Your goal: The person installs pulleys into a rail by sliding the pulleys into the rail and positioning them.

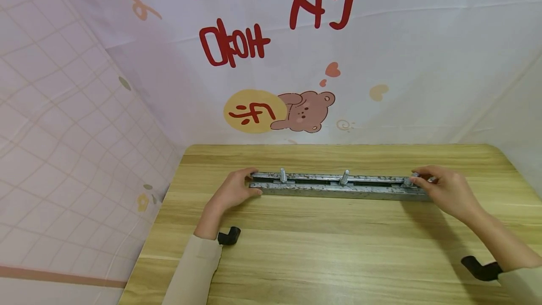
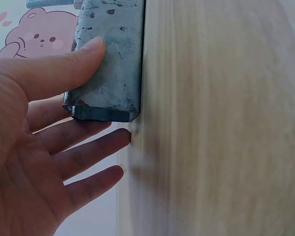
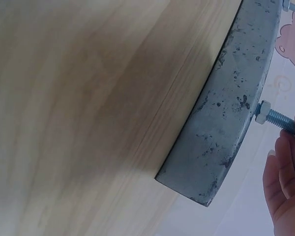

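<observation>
A long slotted metal channel (image 1: 322, 192), grey with dark specks, lies crosswise on the wooden table. My left hand (image 1: 233, 189) grips its left end. In the left wrist view the thumb (image 2: 86, 51) presses the channel's front face, while the other fingers are behind or past the end. Two threaded bolts, a left bolt (image 1: 283, 174) and a middle bolt (image 1: 345, 176), stand up from the slot. Near the right end, my right hand (image 1: 453, 194) pinches a third bolt (image 3: 280, 121) by its threaded shaft, above a hex nut (image 3: 263, 112).
Two black elbow-shaped pieces, one left (image 1: 230, 236) and one right (image 1: 482, 268), lie on the wooden table (image 1: 330, 258) beside the forearms. Behind the table's back edge hangs a white printed cloth (image 1: 423, 51) with a bear and red characters.
</observation>
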Available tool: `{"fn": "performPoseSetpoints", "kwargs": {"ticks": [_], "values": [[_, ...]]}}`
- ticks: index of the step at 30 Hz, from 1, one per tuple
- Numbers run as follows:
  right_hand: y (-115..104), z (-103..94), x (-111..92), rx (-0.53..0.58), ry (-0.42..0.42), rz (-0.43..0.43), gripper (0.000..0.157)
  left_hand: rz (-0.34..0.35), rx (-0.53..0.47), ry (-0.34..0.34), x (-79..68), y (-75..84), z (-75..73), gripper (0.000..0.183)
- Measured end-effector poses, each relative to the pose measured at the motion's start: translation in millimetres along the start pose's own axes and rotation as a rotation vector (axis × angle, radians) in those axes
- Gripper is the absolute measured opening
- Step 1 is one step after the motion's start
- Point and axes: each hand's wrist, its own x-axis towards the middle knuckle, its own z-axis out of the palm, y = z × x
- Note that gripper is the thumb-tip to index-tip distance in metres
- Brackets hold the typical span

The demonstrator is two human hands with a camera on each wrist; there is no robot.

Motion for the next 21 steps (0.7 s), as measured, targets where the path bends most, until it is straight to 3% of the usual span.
{"fn": "performPoseSetpoints", "kwargs": {"ticks": [9,14,21], "values": [[-2,-3.0,-1,0.014,-0.047,0.049,0.021,0.001,0.014,-0.006,-1.7,0.5,-1.5,0.07],[-4,-9.9,0,0.054,-0.094,0.117,0.025,0.009,0.039,-0.009,-2.5,0.5,-2.4,0.07],[0,-24.8,-1,0.056,-0.093,0.214,0.032,-0.005,0.052,-0.022,-7.9,2.4,-6.6,0.073]]}}
